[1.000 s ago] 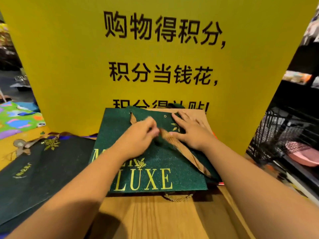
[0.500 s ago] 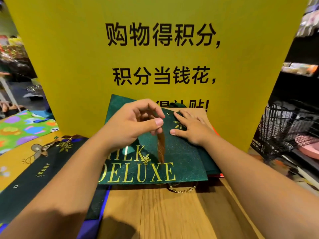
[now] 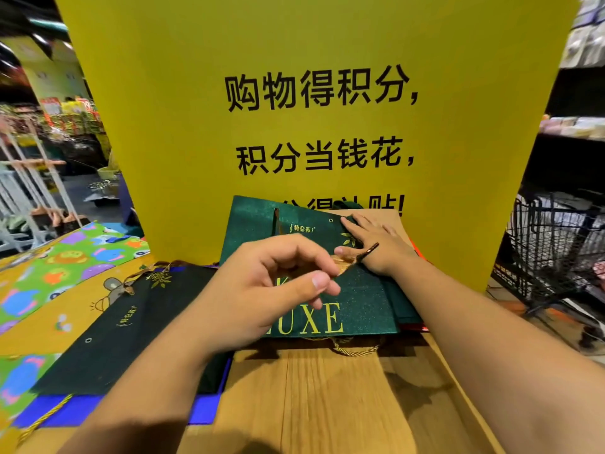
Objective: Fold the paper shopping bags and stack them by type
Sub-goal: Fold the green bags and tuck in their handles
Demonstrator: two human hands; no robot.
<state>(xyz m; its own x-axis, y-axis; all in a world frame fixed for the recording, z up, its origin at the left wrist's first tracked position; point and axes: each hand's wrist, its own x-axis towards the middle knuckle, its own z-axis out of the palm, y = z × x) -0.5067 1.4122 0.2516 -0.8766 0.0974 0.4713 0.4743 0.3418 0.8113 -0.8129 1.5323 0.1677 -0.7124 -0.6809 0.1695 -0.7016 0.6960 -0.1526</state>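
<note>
Left hand [image 3: 262,290], change: risen off the green bag [image 3: 366,290] and drawn nearer the camera; the ribbon handle [image 3: 345,261], which hung straight down half a second ago, now runs sideways to the right.
Yellow sign [image 3: 183,126]: upright behind the stack, closing off the far side.
Surface [image 3: 327,404]: wood, showing nearest the camera.
Green bag: flat on top of the central stack at the sign's foot; long axis left to right, lettering toward the camera; a kraft bag [image 3: 386,216] shows beneath its far right corner.
Dark bag [image 3: 114,322]: flat, left of the stack, lying on blue and patterned bags.
Wire basket [image 3: 550,250]: off to the right, out of the way.
Right hand [image 3: 376,247]: fingers straight, pressing the green bag's upper right part.
Left grip: fingertips pinched together on the ribbon handle, above the bag's middle.
Key relation: the ribbon runs from the left grip rightward across the right thumb; the bag lies directly below, so laying the handle flat likely needs that thumb cleared.
Gold cord [image 3: 353,350]: a loop poking from under the stack's near edge.
</note>
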